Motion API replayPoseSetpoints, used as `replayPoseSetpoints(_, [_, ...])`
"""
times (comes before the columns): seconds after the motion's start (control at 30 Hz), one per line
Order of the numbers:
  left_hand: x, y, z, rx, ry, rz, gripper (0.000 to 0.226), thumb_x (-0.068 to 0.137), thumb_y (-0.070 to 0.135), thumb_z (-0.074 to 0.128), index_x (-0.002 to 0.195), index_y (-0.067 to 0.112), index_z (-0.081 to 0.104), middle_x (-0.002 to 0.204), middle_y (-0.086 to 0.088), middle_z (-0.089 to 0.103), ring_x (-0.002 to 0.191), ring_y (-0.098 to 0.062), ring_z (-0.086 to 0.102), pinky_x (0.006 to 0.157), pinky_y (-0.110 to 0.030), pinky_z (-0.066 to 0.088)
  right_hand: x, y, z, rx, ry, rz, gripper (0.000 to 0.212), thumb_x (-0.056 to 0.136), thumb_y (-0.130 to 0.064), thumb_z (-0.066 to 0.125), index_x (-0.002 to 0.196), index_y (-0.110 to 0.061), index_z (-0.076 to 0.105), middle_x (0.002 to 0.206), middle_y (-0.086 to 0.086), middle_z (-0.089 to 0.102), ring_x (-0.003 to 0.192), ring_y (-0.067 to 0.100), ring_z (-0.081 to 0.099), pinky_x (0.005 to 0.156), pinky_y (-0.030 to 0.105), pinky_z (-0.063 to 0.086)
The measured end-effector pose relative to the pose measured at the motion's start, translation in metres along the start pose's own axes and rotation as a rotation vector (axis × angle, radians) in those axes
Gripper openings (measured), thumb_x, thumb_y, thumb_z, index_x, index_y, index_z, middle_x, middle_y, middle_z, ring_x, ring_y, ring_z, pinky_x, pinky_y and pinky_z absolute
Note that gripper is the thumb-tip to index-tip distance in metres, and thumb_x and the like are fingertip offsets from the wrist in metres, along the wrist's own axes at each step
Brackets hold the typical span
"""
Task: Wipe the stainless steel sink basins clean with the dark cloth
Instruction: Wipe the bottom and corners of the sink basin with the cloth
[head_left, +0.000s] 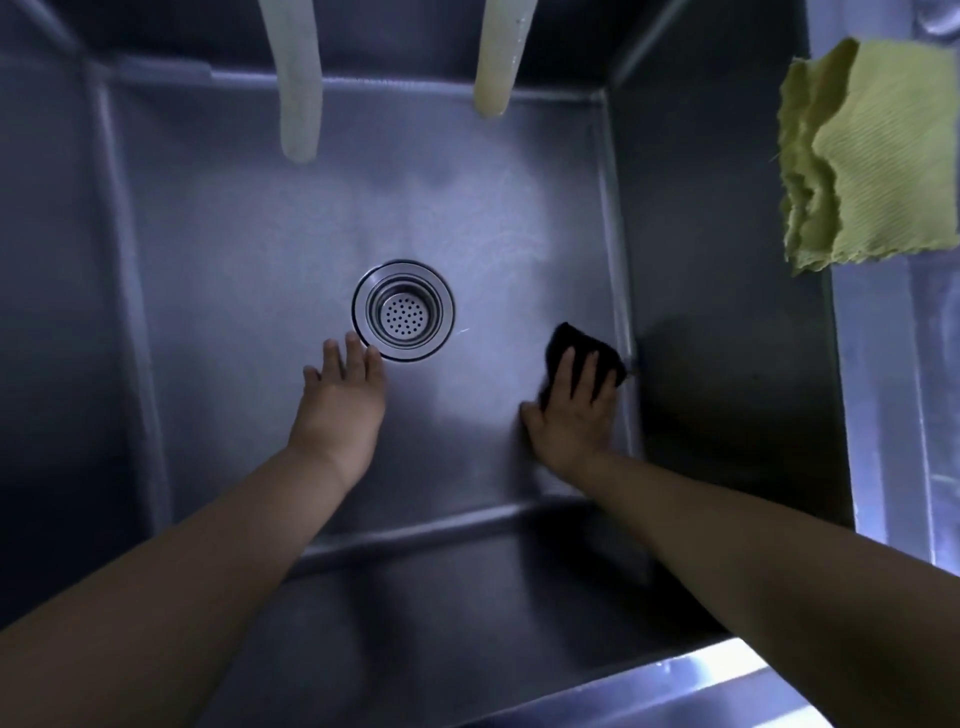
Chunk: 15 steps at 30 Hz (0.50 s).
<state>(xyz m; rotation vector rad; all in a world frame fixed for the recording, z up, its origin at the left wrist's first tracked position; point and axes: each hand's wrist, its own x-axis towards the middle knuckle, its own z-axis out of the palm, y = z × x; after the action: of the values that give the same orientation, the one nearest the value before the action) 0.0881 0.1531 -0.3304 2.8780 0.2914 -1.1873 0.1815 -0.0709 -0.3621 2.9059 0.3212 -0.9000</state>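
**Down at the basin floor, cloth pressed to the right edge**

Down on the floor of the steel sink basin (249, 249), both my arms reach in from the near side. My right hand (571, 410) lies flat on the dark cloth (584, 348), fingers spread and fairly straight, pressing it against the bottom where the floor meets the right wall; the cloth's far corner pokes out past my fingertips. My left hand (340, 397) holds nothing: its fingers are straight and relaxed, with the tips just at the near-left rim of the round drain strainer (404, 310) in the middle of the floor. Two pale hoses (296, 83) hang down over the far wall. On the right rim, well apart from my hands, a yellow-green cloth (872, 156) is draped over the edge.
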Motion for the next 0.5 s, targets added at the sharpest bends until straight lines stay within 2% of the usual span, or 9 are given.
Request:
replayPoseSetpoints(0.1, [-0.001,0.002,-0.001,0.01,0.007,-0.006,0.076,0.093,0.02,0.052,0.147,0.0,0.002,0.154,-0.029,0.001,0.14,-0.046,0.013,0.109,-0.05,0.027,-0.031,-0.045,0.021,0.085,-0.162,0.018,0.094,0.088,-0.054,0.044,0.146,-0.016,-0.02,0.154,0.017,-0.022,0.138,0.044,-0.022,0.111,0.051,-0.014])
replayPoseSetpoints(0.2, [-0.001,0.002,-0.002,0.002,-0.003,-0.003,0.074,0.094,0.021,0.048,0.147,0.0,0.001,0.154,-0.027,0.0,0.141,-0.045,0.011,0.11,-0.049,0.026,-0.05,-0.078,0.034,0.17,-0.257,0.047,0.094,0.088,-0.05,0.043,0.145,-0.018,-0.024,0.152,0.014,-0.029,0.135,0.044,-0.029,0.107,0.05,-0.021])
replayPoseSetpoints(0.37, [-0.002,-0.001,-0.004,0.009,-0.015,0.018,0.078,0.093,0.025,0.051,0.147,0.0,0.0,0.154,-0.026,-0.001,0.141,-0.044,0.01,0.11,-0.048,0.025,-0.034,-0.072,0.022,0.232,-0.217,0.13,0.086,0.091,-0.054,0.037,0.146,-0.022,-0.021,0.155,0.01,-0.025,0.138,0.04,-0.025,0.11,0.048,-0.018])
replayPoseSetpoints(0.5, [-0.002,-0.001,-0.004,0.037,-0.009,0.023,0.085,0.09,0.031,0.055,0.147,0.0,0.0,0.154,-0.027,0.0,0.141,-0.043,0.013,0.11,-0.047,0.027,-0.005,-0.017,-0.001,0.302,-0.128,0.346,0.082,0.093,-0.06,0.031,0.148,-0.021,-0.017,0.156,0.01,-0.021,0.14,0.039,-0.02,0.112,0.047,-0.012])
